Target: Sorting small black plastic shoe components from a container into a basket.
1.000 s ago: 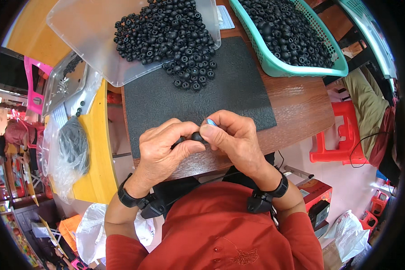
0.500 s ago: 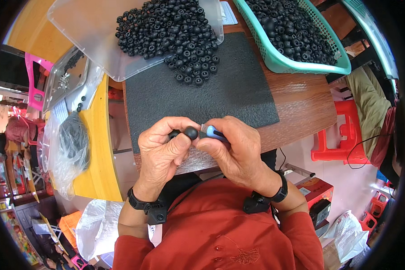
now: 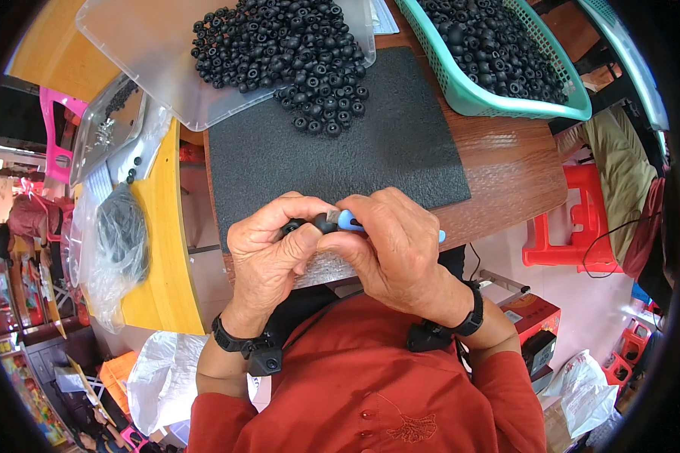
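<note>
Over the near edge of the dark mat [image 3: 340,162], both hands meet. My left hand [image 3: 268,238] is closed, pinching black rounded rubber pieces between thumb and fingers; one black piece [image 3: 324,223] shows at its fingertips and another is partly hidden. My right hand [image 3: 393,245] is wrapped round a blue utility knife [image 3: 347,220], whose short metal blade sits against the black piece. The knife's tail sticks out beyond the right hand. My right fingers hide most of its handle, and the exact contact of blade and rubber is hard to see.
A clear plastic bin [image 3: 151,75] spills a heap of black rubber pieces [image 3: 279,53] onto the mat. At the far right stands a green basket [image 3: 468,102] of similar pieces. A yellow table [image 3: 162,264] with a plastic bag [image 3: 121,241] is at left; a red stool [image 3: 582,219] stands right.
My right hand has moved slightly left and turned, bringing the knife's blade onto the black piece. The left hand keeps its pinch, shifted slightly left.
</note>
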{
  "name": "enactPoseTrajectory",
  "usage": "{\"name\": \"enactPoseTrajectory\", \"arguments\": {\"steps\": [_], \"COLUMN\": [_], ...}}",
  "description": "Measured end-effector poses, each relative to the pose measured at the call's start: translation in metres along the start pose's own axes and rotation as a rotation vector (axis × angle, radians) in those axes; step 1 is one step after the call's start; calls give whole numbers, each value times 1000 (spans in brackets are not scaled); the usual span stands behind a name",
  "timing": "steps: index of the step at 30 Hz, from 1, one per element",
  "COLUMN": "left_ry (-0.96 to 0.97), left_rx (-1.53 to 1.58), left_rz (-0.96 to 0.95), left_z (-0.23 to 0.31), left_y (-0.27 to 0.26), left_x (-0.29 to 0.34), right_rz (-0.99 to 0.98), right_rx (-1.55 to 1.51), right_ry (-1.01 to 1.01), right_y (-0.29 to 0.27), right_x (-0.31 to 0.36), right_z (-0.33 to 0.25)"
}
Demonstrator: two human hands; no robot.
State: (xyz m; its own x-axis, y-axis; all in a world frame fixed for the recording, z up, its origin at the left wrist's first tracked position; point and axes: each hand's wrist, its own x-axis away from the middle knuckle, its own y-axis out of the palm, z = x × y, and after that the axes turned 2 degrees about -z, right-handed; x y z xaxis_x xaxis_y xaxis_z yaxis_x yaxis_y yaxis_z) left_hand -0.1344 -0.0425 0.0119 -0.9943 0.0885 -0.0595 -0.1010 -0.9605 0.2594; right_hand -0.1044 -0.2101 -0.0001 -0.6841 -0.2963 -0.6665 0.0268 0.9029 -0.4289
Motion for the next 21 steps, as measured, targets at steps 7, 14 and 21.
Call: {"name": "enactPoseTrajectory", "arguments": {"steps": [7,14,21], "left_ry": [-31,-47,-107], "left_rx": [-55,-40,111], "left_rz": [8,36,74], "left_z": [2,4,-3], "left_y": [0,4,5], "left_x": [0,3,6], "right_rz": [14,-24,12], "right_rx": [64,108,107], "right_ry": [-56,-89,-88], "right_y": [3,-1,4], "right_x": [2,1,6], "right_z": [5,5,3]}}
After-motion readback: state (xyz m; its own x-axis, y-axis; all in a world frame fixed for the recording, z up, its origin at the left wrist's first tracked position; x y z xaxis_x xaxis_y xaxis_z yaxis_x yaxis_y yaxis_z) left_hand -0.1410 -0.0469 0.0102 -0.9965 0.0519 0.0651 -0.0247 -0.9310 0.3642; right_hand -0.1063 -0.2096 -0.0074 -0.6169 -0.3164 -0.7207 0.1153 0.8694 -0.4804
